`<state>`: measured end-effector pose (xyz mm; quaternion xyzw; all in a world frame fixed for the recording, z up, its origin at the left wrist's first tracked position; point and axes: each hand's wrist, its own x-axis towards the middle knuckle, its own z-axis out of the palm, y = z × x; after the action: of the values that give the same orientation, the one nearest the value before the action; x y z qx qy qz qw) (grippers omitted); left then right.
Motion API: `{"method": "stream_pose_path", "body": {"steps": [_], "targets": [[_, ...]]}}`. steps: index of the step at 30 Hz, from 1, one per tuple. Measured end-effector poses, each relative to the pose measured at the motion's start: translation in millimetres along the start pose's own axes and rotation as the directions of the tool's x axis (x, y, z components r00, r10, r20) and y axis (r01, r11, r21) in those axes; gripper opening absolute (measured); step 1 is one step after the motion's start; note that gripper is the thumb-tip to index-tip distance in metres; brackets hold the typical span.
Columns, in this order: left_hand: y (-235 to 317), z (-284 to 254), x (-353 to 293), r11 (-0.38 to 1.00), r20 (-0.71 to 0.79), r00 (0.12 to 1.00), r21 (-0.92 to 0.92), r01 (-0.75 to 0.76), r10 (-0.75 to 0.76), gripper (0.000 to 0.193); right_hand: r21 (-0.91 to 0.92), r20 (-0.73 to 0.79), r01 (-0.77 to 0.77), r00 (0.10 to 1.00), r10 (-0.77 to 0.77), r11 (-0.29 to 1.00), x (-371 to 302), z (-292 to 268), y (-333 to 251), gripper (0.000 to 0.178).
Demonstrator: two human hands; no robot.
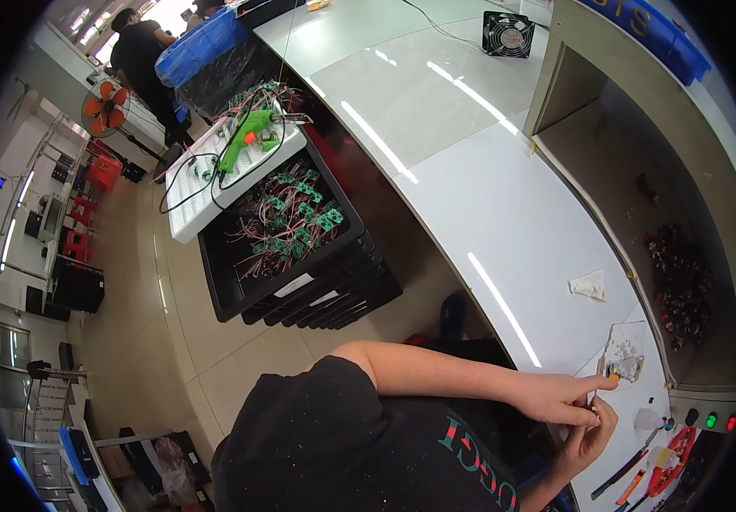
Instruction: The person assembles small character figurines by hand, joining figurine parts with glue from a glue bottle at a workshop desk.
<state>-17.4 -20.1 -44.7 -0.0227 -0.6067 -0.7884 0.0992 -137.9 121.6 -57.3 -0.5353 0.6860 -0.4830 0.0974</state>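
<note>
My left hand [551,398] reaches over the white workbench with its fingers bent, meeting my right hand [592,433] at the fingertips. Both hands are closed around something small that the fingers mostly hide. An orange cover [613,380] shows at the tip of a left finger. Just beyond the fingers lies a pale square board [625,352] with grey, silvery patches on it. A crumpled white piece of paper [588,286] rests farther up the bench.
Right of my hands are a black slim tool [620,474], a red-handled tool [673,465] and a panel with lit buttons [711,421]. A cabinet holds dark small parts [679,286]. At left, stacked black crates [300,286] hold circuit boards beneath a green glue gun [244,141].
</note>
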Motion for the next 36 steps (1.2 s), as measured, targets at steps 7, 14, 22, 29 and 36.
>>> {"method": "stream_pose_path", "body": {"steps": [7, 14, 22, 29, 36], "targets": [[-9.9, 2.4, 0.8, 0.998, -0.027, 0.999, 0.04, -0.04, 0.041, 0.067, -0.022, -0.007, 0.01, 1.0, -0.01, 1.0, 1.9, 0.7, -2.2, 0.031], [-2.8, 11.5, 14.4, 0.997, -0.002, 0.999, -0.075, 0.036, -0.036, 0.068, -0.092, -0.052, 0.044, 0.997, -0.049, 0.995, 3.9, -13.1, -1.9, 0.027], [14.3, 14.0, 25.2, 0.977, -0.184, 0.977, 0.162, 0.136, -0.106, 0.058, -0.065, -0.124, 0.033, 0.991, -0.041, 0.997, 17.2, -13.0, -4.5, 0.042], [3.0, 17.4, 34.3, 0.908, -0.253, 0.965, 0.417, 0.048, 0.065, 0.048, -0.074, -0.201, 0.019, 0.979, -0.034, 0.997, 14.4, -12.9, -6.6, 0.052], [2.2, 19.0, 26.9, 0.867, -0.268, 0.962, 0.491, 0.088, 0.054, 0.046, -0.043, -0.202, 0.033, 0.979, -0.042, 0.999, 10.3, -7.3, -5.4, 0.044]]}}
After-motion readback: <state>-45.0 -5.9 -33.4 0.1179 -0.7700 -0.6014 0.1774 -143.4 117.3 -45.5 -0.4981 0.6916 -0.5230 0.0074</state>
